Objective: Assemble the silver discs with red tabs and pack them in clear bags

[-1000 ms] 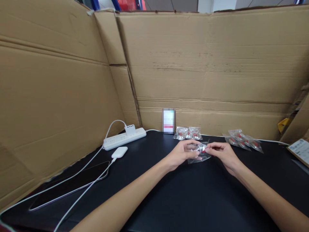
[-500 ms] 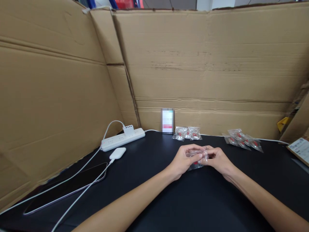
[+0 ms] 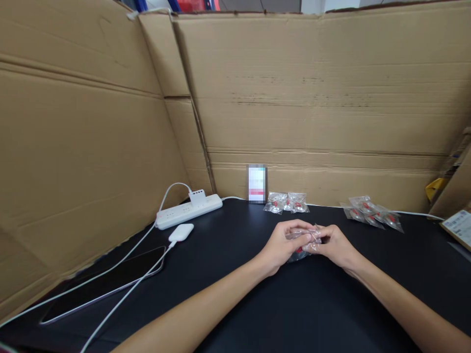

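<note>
Between my hands is a small clear plastic bag (image 3: pixel 299 256) with something red inside; fingers cover much of it, so its contents cannot be made out fully. My left hand (image 3: pixel 285 245) is closed on the bag's left side, thumb on top. At the bag's right end, my right hand (image 3: pixel 329 241) pinches the crinkled plastic between thumb and fingers. Beyond my hands lies a group of similar clear bags (image 3: pixel 287 202) with shiny round items and red parts. A second pile of such bags (image 3: pixel 372 214) lies farther right.
A phone with a blurred screen (image 3: pixel 256 184) leans against the cardboard wall (image 3: pixel 316 122). To the left are a white power strip (image 3: pixel 189 211), a white charger puck (image 3: pixel 181 233), cables and a dark tablet-like device (image 3: pixel 103 284). A labelled box (image 3: pixel 458 228) sits at the right edge.
Both hands stay in nearly the same place on the bag. The plastic between the fingers looks more bunched and shifted slightly; the whole view has moved a little.
</note>
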### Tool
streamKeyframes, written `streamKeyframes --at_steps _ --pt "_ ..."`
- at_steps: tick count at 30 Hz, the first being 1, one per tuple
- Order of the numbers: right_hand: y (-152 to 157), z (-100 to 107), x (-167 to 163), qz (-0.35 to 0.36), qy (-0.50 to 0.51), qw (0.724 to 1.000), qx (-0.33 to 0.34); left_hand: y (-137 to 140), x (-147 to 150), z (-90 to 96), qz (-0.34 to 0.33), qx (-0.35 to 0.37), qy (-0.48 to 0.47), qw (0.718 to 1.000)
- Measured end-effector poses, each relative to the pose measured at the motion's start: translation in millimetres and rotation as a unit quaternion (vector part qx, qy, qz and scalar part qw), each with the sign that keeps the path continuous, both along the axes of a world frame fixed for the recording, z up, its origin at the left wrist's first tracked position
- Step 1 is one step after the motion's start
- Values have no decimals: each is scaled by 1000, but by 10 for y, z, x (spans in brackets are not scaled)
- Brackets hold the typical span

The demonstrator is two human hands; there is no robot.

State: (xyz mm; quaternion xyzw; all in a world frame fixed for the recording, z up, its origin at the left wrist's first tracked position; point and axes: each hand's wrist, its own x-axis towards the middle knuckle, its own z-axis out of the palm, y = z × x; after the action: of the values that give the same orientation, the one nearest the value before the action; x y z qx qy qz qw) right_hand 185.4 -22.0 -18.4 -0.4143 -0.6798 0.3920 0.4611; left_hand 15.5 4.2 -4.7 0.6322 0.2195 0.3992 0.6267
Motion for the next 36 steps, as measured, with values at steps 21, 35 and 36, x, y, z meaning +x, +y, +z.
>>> streamKeyframes --at_steps 21,35,36 --pt "-29 112 -78 -125 175 976 -21 73 -52 148 51 -56 -64 995" --pt "18 140 104 -133 66 988 39 223 -90 -27 48 85 110 989" --pt "19 138 96 -132 79 988 34 221 -87 -31 59 75 101 990"
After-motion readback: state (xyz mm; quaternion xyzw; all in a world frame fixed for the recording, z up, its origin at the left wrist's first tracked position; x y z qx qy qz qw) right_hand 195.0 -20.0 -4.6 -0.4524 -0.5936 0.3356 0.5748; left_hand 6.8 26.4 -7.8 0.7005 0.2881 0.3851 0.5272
